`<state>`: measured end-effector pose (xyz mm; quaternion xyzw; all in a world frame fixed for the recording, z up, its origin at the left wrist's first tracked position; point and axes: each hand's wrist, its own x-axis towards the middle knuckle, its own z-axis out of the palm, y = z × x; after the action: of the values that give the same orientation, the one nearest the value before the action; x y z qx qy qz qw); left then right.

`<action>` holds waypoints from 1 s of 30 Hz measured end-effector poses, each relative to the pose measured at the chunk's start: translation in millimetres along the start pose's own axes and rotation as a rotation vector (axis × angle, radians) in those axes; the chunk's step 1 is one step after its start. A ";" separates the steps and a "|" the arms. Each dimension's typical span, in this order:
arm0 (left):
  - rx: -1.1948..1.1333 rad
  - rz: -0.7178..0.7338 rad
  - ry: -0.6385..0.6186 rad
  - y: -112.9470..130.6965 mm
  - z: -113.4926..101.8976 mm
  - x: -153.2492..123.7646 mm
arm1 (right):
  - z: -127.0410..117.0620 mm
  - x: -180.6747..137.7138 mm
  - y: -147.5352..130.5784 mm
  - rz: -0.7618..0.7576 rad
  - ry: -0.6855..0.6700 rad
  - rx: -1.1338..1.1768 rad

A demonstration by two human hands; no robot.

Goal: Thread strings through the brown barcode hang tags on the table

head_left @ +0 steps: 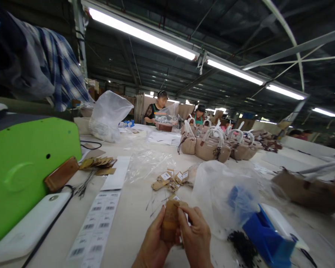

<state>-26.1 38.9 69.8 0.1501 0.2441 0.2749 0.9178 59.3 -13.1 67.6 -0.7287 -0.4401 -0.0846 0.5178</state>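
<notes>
Low in the middle of the view, the left hand [153,243] and the right hand [195,238] are both closed around a small stack of brown paper tags [170,221], held just above the pale worktop [134,219], thumbs pressed on its front. Beyond the hands more tags [170,179] with white labels lie loose on the worktop, with thin dark strings scattered between. To the left runs a long sheet of barcode stickers [96,227], and beside it a fan of brown tags [99,162] and a brown leather piece [61,173] leaning on a green machine cover [28,167]. Close on the right a clear plastic bag [226,193] slumps with something blue inside, touching an open blue box [268,238]; what the box holds cannot be made out. Farther back stand beige handbags [212,147] with wrapped white handles, and another person [159,109] works behind them.
</notes>
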 end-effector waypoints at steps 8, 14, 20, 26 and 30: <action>0.082 0.058 -0.037 -7.2 -4.9 1.3 | -4.4 0.1 -1.6 0.085 -0.034 0.074; 0.167 0.110 -0.066 -10.1 -8.6 1.7 | -6.5 0.1 -4.3 0.105 -0.040 0.053; 0.243 0.163 -0.108 -10.5 -6.1 -1.9 | -6.6 0.2 6.3 0.186 -0.073 0.159; 0.434 0.198 -0.110 -11.9 -11.2 5.0 | -5.7 1.8 9.2 0.208 -0.039 0.214; 0.436 0.159 -0.146 -13.3 -24.6 18.5 | 1.0 -0.5 14.7 0.139 0.006 0.131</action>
<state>-19.9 42.4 37.0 0.3829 0.2179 0.2753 0.8545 69.4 -13.7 56.8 -0.7219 -0.3913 -0.0217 0.5704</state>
